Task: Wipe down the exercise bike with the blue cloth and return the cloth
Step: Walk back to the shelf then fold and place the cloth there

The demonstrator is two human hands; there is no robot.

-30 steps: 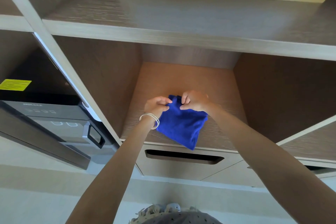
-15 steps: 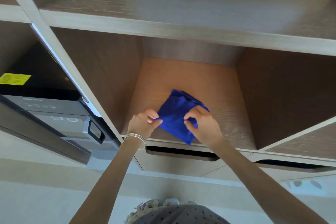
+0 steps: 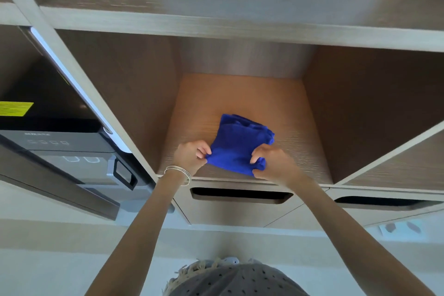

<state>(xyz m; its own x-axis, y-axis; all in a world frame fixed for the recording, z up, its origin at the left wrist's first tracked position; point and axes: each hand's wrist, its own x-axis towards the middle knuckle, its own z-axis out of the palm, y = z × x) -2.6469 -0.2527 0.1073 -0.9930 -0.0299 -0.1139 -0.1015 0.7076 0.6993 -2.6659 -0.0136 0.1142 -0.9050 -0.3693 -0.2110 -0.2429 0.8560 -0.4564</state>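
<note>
The blue cloth (image 3: pixel 236 144) lies folded on the wooden floor of an open shelf compartment (image 3: pixel 242 98), near its front edge. My left hand (image 3: pixel 192 156), with bangles on the wrist, pinches the cloth's near left corner. My right hand (image 3: pixel 270 163) grips the near right corner, fingers curled into the fabric. The far end of the cloth rests flat on the shelf. No exercise bike is in view.
A shelf board (image 3: pixel 240 29) runs just above the compartment. A dark appliance (image 3: pixel 60 151) with a handle and a yellow label fills the left compartment. Two drawers with slot handles (image 3: pixel 240 196) sit below the front edge. Another compartment (image 3: pixel 394 142) opens to the right.
The cloth went from hanging between my raised hands to lying folded on the shelf. Both hands drew back toward the front edge and now hold its near corners.
</note>
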